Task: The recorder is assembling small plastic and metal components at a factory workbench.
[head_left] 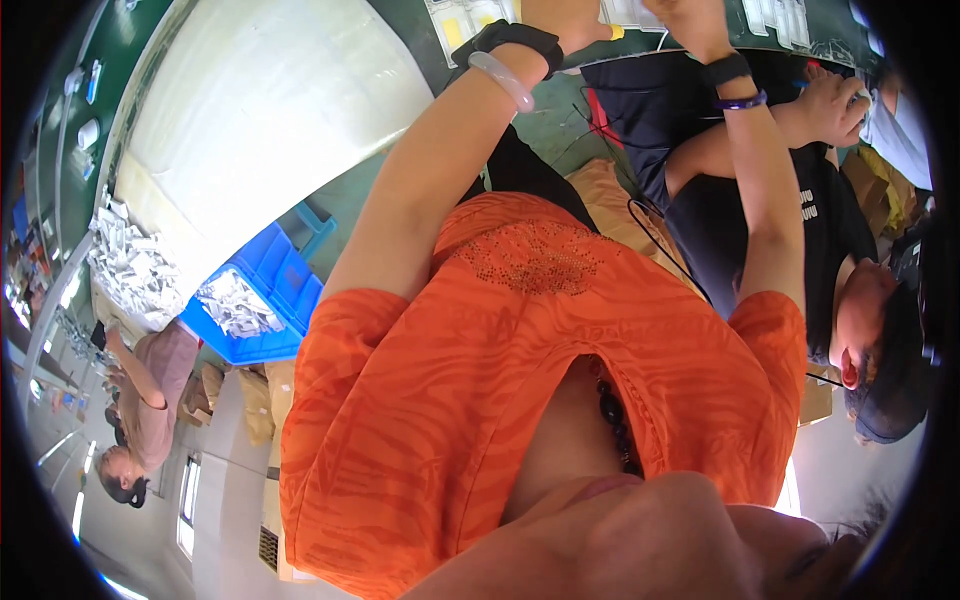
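Note:
My left hand (568,22) reaches to the top edge of the view, with a black band and a pale bangle at its wrist. The edge cuts off most of its fingers. A small yellow piece (616,32) shows at its thumb tip; I cannot tell whether this is a cover or a part. My right hand (697,28), above a black band and a purple bracelet, has its fingers curled; whatever they hold is out of view. Between the hands lies a pale tray (632,12), partly cut off. Left of my left hand is a clear tray with yellow pieces (462,27).
A broad white board (270,110) spans the left, beside a heap of small white parts (132,268). Below it stands a blue crate (236,346) holding similar parts. Close on my right sits a person in black (815,240); another person (165,370) works far left. A black cable (668,250) hangs beside me.

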The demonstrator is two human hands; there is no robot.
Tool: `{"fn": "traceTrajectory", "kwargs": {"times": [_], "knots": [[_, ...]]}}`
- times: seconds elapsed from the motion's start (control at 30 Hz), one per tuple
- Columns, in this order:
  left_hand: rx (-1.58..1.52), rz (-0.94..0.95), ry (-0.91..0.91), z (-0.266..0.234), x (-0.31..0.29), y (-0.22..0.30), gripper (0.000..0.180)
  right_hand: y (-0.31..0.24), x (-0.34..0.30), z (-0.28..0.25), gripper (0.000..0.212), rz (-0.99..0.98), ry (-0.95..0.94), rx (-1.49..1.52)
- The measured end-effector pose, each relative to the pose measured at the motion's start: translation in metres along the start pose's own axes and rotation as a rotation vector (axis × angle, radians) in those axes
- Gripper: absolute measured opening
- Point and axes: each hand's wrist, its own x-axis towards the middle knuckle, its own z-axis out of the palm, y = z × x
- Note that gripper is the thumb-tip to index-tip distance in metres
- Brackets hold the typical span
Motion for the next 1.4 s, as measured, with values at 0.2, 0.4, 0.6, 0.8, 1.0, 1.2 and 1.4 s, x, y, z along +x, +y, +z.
{"fn": "traceTrajectory", "kwargs": {"times": [0.2, 0.4, 0.6, 0.8, 1.0, 1.2, 1.4], "knots": [[0.198, -0.005, 0.023, 0.006, -0.008, -0.004, 0.097, -0.018, 0.003, 0.004, 0.007, -0.06, -0.389, -0.46], [0.024, -0.029, -0.016, 0.0, -0.02, -0.022, 0.098, -0.037, 0.004, 0.019, 0.006, -0.101, -0.698, -0.823], [0.003, -0.035, -0.029, -0.014, -0.019, -0.019, 0.094, -0.027, 0.01, 0.032, 0.007, -0.293, -0.733, -0.837], [-0.017, -0.038, -0.043, -0.009, -0.018, -0.014, 0.095, -0.039, 0.025, 0.008, 0.01, 0.046, -0.125, -0.728], [0.299, -0.08, 0.014, -0.01, -0.034, -0.03, 0.102, -0.052, 0.017, 0.038, 0.008, -0.101, -0.46, -0.7], [0.018, -0.065, -0.04, -0.021, -0.044, -0.047, 0.098, -0.053, 0.017, 0.058, 0.007, -0.194, -0.66, -0.682], [-0.011, -0.081, -0.025, -0.022, -0.045, -0.045, 0.098, -0.048, 0.02, 0.061, 0.011, -0.333, -0.771, -0.797]]}}
